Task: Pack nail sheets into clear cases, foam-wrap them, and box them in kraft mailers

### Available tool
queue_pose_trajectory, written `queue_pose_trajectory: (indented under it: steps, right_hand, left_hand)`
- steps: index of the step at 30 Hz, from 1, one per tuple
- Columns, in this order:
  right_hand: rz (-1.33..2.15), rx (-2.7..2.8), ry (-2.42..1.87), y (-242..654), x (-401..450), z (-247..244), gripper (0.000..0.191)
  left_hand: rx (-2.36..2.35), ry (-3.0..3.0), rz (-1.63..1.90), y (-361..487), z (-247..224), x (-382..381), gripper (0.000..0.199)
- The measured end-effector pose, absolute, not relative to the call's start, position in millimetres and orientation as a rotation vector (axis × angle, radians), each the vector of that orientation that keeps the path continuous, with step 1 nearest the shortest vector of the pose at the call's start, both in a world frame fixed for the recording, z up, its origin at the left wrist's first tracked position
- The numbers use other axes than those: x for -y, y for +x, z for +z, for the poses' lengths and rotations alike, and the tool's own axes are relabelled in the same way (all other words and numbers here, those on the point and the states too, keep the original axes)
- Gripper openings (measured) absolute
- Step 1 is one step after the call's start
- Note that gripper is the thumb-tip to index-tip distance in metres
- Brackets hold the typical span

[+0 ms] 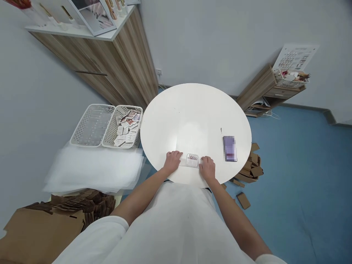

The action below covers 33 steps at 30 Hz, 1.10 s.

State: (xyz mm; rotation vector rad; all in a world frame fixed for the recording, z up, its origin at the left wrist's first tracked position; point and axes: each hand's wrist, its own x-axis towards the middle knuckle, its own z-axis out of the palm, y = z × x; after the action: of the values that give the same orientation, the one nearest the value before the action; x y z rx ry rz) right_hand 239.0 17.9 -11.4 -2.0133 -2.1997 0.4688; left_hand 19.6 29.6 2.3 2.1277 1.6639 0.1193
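A small clear plastic tray (192,160) with several reddish pieces in a row lies near the front edge of the round white table (189,110). Under it is a pale, translucent strip or sheet (183,162). My left hand (173,161) rests at the left end of this strip, fingers curled onto it. At the right end, my right hand (208,168) touches the strip close beside the tray, its fingers bent. What lies under the fingertips is too small to make out.
A purple, pixelated item (230,148) lies on the table's right. Left of the table stand a white basket of cards (106,137), a basket of clear trays (73,139) and translucent sheets (93,168). Cardboard pieces (251,167) lie on the floor at right.
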Motion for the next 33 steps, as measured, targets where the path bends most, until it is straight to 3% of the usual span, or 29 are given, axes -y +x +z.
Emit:
queue_pose_trajectory:
  steps: [9,12,14,20,33]
  right_hand:
    - [0.491,2.556,-1.594,231.4,-22.0,-8.5,0.032]
    - [0.595,2.555,-1.545,231.9,-24.2,-3.4,0.024]
    - [0.654,2.553,-1.528,231.2,-25.5,-1.4,0.033]
    - [0.65,2.546,-1.634,221.3,-21.7,-0.3,0.032]
    - [0.761,2.612,-1.543,214.5,23.2,26.1,0.021]
  left_hand:
    - [-1.196,2.481,0.066,29.5,13.5,-39.9,0.035]
    - [-1.154,2.46,0.065,31.0,16.5,-41.3,0.047]
    - [-1.157,2.433,0.06,34.6,16.4,-42.7,0.054]
    - [-1.203,2.38,0.06,42.3,15.4,-42.3,0.037]
    - [-1.145,2.311,-0.026,17.3,28.4,-10.9,0.03]
